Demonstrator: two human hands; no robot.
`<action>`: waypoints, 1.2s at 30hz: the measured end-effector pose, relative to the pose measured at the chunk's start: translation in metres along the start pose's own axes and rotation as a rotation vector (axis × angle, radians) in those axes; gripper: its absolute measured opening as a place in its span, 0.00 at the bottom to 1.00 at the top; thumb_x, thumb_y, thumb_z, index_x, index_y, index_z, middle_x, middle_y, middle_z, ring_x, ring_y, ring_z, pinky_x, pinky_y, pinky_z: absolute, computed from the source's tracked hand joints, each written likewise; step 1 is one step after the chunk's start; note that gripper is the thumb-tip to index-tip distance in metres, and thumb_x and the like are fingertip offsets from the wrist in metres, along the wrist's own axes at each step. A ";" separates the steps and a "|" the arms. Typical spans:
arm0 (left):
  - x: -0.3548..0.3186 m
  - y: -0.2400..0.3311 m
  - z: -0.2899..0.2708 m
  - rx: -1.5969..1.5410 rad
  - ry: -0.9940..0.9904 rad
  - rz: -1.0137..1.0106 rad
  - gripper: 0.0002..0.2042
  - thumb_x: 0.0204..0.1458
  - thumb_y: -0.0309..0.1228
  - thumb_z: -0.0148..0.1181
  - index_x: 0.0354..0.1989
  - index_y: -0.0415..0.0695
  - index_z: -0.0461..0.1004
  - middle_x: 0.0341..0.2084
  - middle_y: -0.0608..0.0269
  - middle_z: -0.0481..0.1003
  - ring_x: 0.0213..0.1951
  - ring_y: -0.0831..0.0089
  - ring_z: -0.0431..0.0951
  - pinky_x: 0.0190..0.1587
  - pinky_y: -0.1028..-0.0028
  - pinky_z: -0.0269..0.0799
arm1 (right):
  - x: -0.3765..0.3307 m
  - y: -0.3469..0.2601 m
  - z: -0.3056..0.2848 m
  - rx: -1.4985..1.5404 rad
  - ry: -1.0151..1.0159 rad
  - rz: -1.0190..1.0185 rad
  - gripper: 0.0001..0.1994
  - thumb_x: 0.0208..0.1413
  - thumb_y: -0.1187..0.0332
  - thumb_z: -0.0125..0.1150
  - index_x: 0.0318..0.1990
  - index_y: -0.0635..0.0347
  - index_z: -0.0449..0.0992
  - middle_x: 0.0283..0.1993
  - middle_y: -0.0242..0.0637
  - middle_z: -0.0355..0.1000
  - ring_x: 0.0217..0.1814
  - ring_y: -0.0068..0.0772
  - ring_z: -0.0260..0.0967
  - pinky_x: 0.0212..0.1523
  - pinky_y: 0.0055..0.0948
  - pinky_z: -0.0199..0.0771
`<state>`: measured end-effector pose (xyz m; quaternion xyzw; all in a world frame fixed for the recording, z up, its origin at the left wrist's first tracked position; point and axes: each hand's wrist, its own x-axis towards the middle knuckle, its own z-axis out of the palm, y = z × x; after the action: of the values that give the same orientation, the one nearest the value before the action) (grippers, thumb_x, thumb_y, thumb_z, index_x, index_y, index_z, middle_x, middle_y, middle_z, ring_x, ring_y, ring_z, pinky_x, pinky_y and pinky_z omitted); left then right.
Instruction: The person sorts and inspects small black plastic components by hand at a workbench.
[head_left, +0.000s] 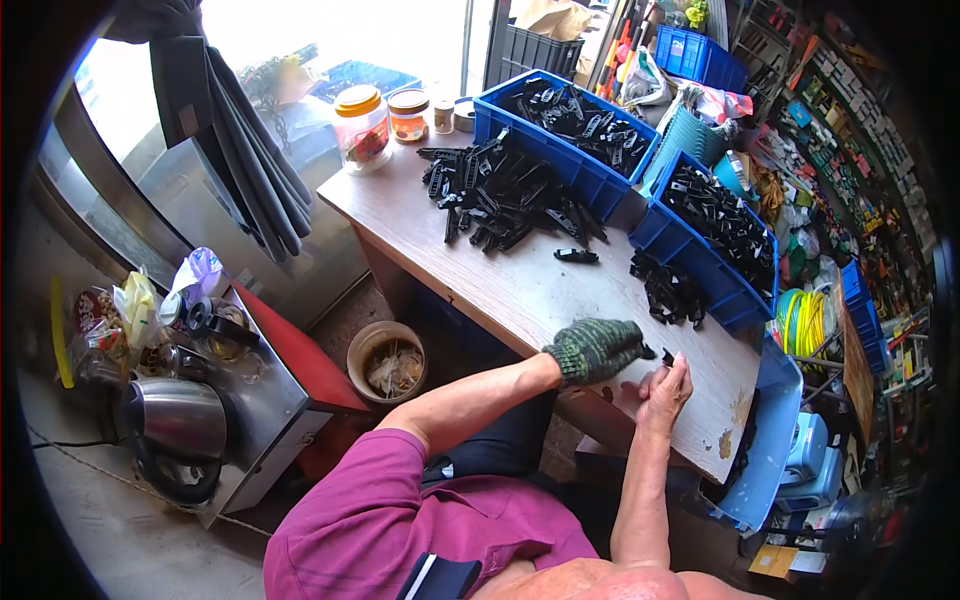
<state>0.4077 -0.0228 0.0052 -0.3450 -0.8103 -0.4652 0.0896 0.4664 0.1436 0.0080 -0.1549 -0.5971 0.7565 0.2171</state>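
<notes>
Working at the near end of the desk [560,300], the person brings both hands together over one small black part [667,355]. The left hand [598,349], in a green knitted glove, is curled with its fingertips at the part; the bare right hand [664,390] is half closed, thumb and fingers pinching the same piece from below. How firmly either one grips is hard to tell at this size.

Judging by how things lie, the job looks well short of finished: a big loose heap of black parts [505,195] sits near the far left corner, a smaller cluster [668,290] lies by the right edge, and one stray piece [576,256] rests between them. Two blue bins [530,125] [655,230] along the far and right edges hold many more black parts; which are done I cannot tell.

Bare wood between the heap and the hands gives fair room to move. The near edge runs just under the wrists, and a blue tray [770,440] hangs off the near right corner, so anything dropped there could slide off
</notes>
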 end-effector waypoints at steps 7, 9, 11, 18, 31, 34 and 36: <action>-0.001 0.026 -0.006 -0.169 -0.166 -0.163 0.14 0.62 0.42 0.54 0.46 0.45 0.75 0.36 0.48 0.79 0.40 0.48 0.79 0.42 0.56 0.75 | -0.005 0.000 -0.002 -0.087 0.024 -0.018 0.18 0.66 0.55 0.51 0.26 0.51 0.62 0.12 0.23 0.52 0.10 0.19 0.51 0.10 0.23 0.50; -0.004 0.021 -0.002 -0.227 -0.138 -0.174 0.14 0.62 0.41 0.53 0.46 0.45 0.75 0.37 0.48 0.79 0.40 0.47 0.79 0.42 0.56 0.75 | -0.010 -0.004 0.002 -0.092 0.046 -0.013 0.17 0.67 0.55 0.51 0.25 0.51 0.62 0.12 0.23 0.52 0.10 0.19 0.51 0.10 0.24 0.50; -0.004 0.018 0.004 -0.215 -0.132 -0.173 0.14 0.62 0.41 0.53 0.46 0.45 0.75 0.38 0.47 0.78 0.41 0.47 0.78 0.43 0.56 0.75 | -0.011 -0.005 0.003 -0.100 0.077 -0.006 0.17 0.67 0.56 0.51 0.25 0.51 0.63 0.13 0.24 0.53 0.10 0.19 0.51 0.10 0.24 0.50; -0.002 0.019 0.052 -0.245 0.150 -0.136 0.16 0.62 0.39 0.52 0.52 0.44 0.73 0.40 0.42 0.78 0.43 0.42 0.78 0.45 0.52 0.73 | 0.003 0.013 -0.013 -0.393 0.113 -0.180 0.14 0.66 0.57 0.53 0.29 0.53 0.68 0.21 0.23 0.60 0.23 0.16 0.59 0.24 0.20 0.60; 0.023 -0.009 0.006 0.250 0.218 -0.109 0.21 0.60 0.47 0.54 0.54 0.48 0.75 0.45 0.49 0.78 0.44 0.48 0.79 0.47 0.55 0.74 | -0.005 -0.016 -0.006 0.074 0.155 0.174 0.14 0.62 0.58 0.54 0.28 0.55 0.66 0.15 0.28 0.51 0.12 0.29 0.53 0.21 0.50 0.79; 0.044 -0.037 -0.052 0.482 0.132 -0.372 0.22 0.59 0.49 0.53 0.53 0.46 0.75 0.39 0.48 0.80 0.39 0.47 0.80 0.43 0.53 0.74 | 0.011 -0.030 -0.013 0.057 0.317 0.231 0.16 0.62 0.56 0.53 0.27 0.54 0.61 0.14 0.29 0.46 0.11 0.29 0.52 0.26 0.59 0.81; 0.045 -0.074 -0.071 0.628 0.017 -0.380 0.16 0.58 0.46 0.54 0.46 0.49 0.76 0.37 0.49 0.80 0.39 0.45 0.79 0.42 0.51 0.74 | 0.037 -0.037 -0.028 0.075 0.433 0.197 0.16 0.63 0.55 0.52 0.31 0.56 0.61 0.13 0.33 0.49 0.12 0.33 0.56 0.22 0.56 0.80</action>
<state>0.3148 -0.0835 0.0140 -0.1399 -0.9624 -0.2052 0.1098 0.4539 0.1926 0.0381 -0.3627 -0.4902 0.7448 0.2710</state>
